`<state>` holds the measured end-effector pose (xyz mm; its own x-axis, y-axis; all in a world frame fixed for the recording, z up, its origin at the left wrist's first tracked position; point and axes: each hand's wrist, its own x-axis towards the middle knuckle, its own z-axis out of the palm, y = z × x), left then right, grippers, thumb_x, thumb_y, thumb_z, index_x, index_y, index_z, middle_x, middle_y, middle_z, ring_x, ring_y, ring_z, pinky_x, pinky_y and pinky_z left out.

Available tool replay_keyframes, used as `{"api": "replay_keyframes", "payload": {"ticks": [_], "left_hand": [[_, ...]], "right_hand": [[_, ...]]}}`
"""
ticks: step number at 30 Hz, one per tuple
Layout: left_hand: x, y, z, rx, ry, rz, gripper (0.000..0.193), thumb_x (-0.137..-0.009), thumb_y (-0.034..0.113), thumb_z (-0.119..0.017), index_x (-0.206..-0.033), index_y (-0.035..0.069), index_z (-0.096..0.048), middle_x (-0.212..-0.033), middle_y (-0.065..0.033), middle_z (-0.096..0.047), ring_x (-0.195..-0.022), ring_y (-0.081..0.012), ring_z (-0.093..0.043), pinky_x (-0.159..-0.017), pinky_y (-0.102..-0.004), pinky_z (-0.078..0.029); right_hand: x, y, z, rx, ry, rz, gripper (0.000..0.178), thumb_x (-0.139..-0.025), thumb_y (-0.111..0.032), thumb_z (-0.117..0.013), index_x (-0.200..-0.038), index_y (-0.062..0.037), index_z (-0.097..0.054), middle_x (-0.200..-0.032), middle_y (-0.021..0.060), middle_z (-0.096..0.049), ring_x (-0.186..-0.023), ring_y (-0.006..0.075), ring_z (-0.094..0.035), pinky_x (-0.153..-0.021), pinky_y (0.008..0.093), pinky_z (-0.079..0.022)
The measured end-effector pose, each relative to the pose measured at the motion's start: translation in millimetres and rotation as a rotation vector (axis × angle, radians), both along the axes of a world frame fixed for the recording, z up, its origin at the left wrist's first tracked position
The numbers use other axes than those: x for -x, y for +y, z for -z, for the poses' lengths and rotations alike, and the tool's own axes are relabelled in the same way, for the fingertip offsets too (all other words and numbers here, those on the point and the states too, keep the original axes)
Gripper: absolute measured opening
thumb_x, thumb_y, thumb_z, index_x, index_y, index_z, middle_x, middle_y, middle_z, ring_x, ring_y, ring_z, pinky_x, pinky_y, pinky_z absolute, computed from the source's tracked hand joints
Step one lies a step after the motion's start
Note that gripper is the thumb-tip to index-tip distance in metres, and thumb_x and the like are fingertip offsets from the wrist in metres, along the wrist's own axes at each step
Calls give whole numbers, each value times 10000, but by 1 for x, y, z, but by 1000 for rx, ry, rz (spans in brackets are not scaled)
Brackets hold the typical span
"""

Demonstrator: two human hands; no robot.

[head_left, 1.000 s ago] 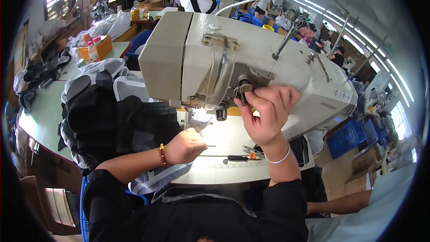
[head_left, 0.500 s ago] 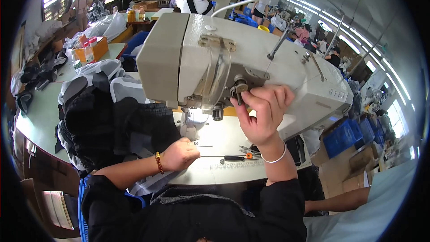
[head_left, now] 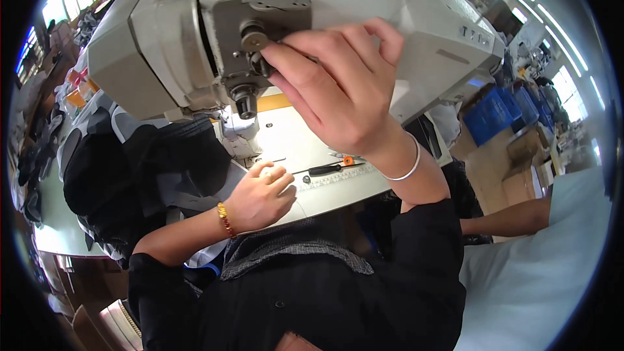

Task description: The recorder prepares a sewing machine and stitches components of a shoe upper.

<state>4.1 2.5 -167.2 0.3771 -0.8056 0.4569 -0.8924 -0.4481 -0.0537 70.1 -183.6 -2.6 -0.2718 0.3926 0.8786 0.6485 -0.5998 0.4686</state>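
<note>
My right hand [head_left: 344, 84] is raised to the front of a large grey sewing machine [head_left: 370, 0]. Its thumb and index finger pinch a small metal part [head_left: 259, 65] of the thread tension assembly, just under a round tension disc [head_left: 254, 39]. A ribbed dark knob [head_left: 244, 101] sticks out below them. My left hand [head_left: 263, 198] hovers low by the table's front edge with curled fingers; whatever they hold, if anything, is hidden. Just right of it lies a screwdriver with a black handle [head_left: 325, 170], and beside that a small orange-ended tool [head_left: 349, 160].
Dark fabric pieces [head_left: 97, 175] are heaped left of the machine. A clear ruler [head_left: 338, 177] lies along the front of the white table [head_left: 318, 198]. Blue crates [head_left: 489, 116] stand on the floor at right. Another person's forearm [head_left: 507, 216] reaches in close on my right.
The view has come closer to the machine, which looks larger and higher. My right fingers stay at the tension assembly, with the hand turned. My left fingers have loosened slightly from a tighter fist.
</note>
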Motion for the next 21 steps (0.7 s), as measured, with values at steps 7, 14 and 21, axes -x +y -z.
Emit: {"api": "replay_keyframes", "payload": {"ticks": [7, 14, 21], "left_hand": [[-28, -45, 37, -134, 178, -119, 79, -788, 97, -633, -843, 43, -616, -866, -120, -607, -896, -271, -627, -858, -415, -507], [-45, -56, 76, -22, 429, -246, 342, -777, 265, -810, -859, -10, -625, -845, -182, -652, -829, -365, -672, -760, -448, -550], [-45, -66, 83, 25, 394, -212, 372, -765, 264, -832, -854, -20, -609, -828, -190, -643, -789, -366, -670, -751, -444, -546]], "right_hand": [[6, -6, -2, -28, -5, -21, 233, -742, -144, -728, -973, -115, -714, -884, -29, -644, -754, 147, -567, -839, 389, -370], [42, -55, 26, -73, 196, 12, 366, -740, -118, -814, -1088, -118, -704, -952, -14, -677, -771, 172, -585, -875, 374, -353], [68, -85, 88, -386, 716, 69, 272, -826, -13, -721, -1084, -76, -662, -935, 18, -655, -777, 187, -608, -729, 275, -439]]}}
